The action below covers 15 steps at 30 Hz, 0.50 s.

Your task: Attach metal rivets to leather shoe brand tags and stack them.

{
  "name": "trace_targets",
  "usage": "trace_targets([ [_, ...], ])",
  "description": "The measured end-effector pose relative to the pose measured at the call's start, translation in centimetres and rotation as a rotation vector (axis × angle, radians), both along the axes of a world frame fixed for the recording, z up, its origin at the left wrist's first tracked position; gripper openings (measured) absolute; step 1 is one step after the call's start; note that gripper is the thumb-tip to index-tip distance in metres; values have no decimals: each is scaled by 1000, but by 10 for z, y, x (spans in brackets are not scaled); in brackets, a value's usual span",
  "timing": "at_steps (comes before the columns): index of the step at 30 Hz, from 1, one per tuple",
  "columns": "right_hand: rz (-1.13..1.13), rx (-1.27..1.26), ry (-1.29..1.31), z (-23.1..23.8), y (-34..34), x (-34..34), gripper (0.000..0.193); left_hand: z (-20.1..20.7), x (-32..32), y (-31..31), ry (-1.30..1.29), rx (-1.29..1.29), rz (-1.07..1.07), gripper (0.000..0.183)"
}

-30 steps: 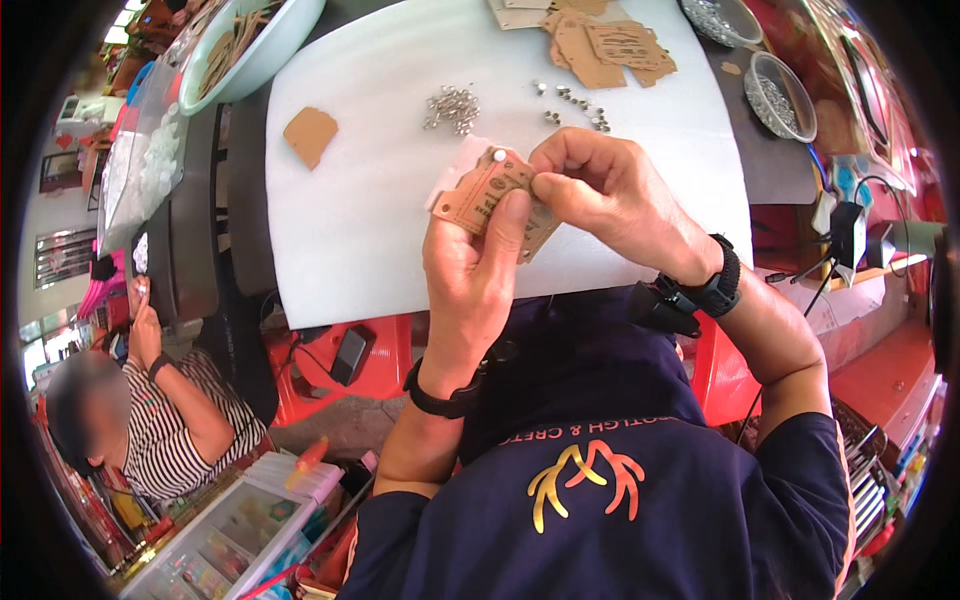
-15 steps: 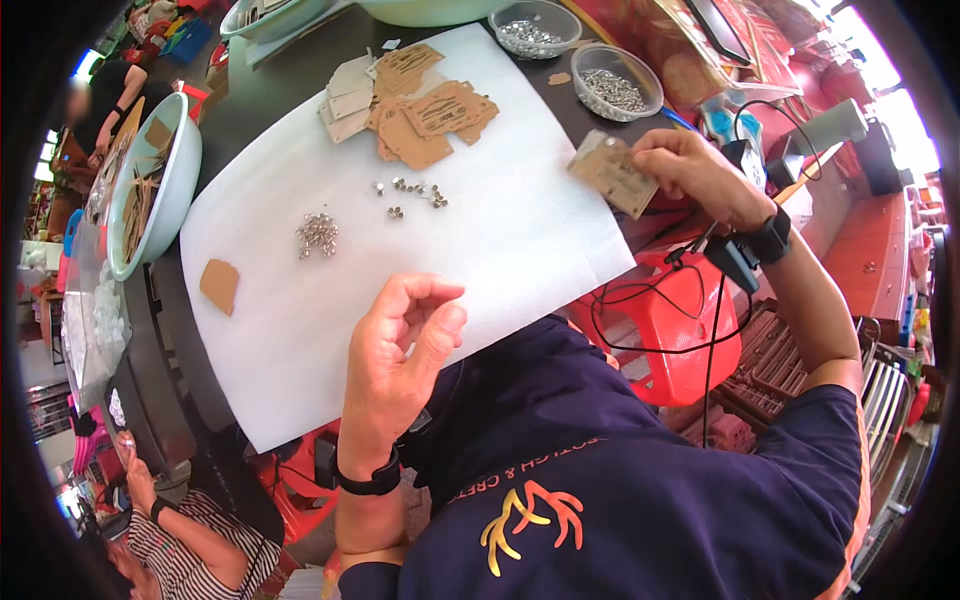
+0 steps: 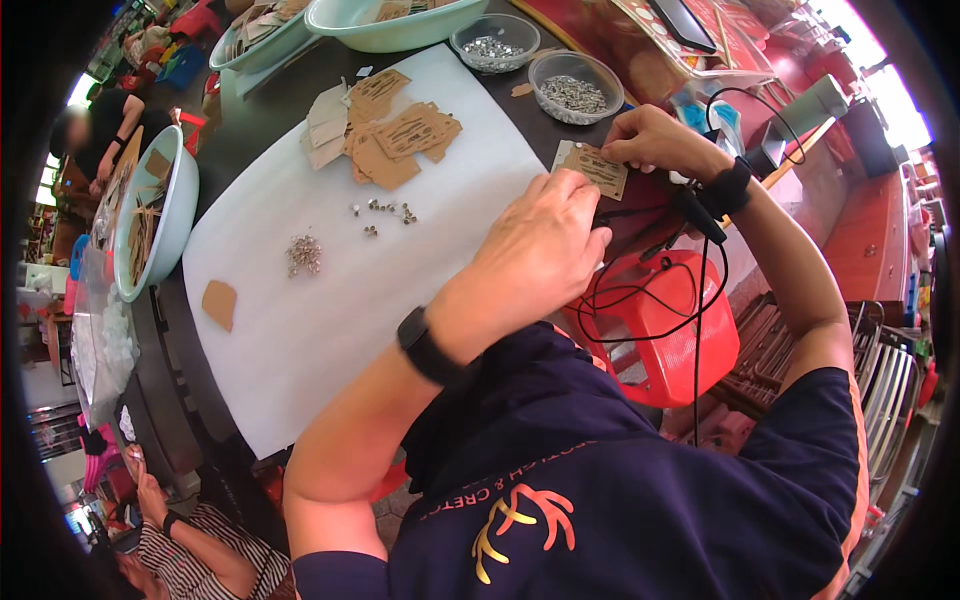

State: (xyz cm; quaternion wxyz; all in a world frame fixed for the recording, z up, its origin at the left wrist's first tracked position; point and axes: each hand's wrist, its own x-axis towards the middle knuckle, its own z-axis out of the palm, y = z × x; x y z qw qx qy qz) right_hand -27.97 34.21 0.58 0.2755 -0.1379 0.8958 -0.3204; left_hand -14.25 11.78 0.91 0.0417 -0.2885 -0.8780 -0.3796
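A brown printed card (image 3: 612,178) with small holes near its edge is held up over the right end of the white sheet. My right hand (image 3: 660,143) pinches its upper right part between thumb and fingers. My left hand (image 3: 540,245) reaches across with fingers curled at the card's left edge; its fingertips are partly hidden. On the white sheet (image 3: 400,300) lie a pile of small metal studs (image 3: 303,255), several loose round silvery pieces (image 3: 385,208), and one plain brown card piece (image 3: 219,304). A stack of brown cards (image 3: 405,135) spreads at the sheet's far side.
Two clear tubs, one of silvery pieces (image 3: 492,52) and one of metal parts (image 3: 572,92), stand at the far right. Pale green basins (image 3: 180,215) sit left and at the back. Black cables (image 3: 690,315) hang over a red stool (image 3: 655,345). Two other people are at left.
My left hand has moved right and away from me to the card. My right hand has shifted slightly left, and the card is tilted differently. The view has shifted a little.
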Motion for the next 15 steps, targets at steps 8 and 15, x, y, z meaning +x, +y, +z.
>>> trace_targets([
  [8,-32,40,-67,3,-4,-7,27,-46,-27,29,179,-230,-46,50],
  [15,-43,-24,-249,5,-7,-12,26,-44,-27,28,186,-292,-25,53],
])
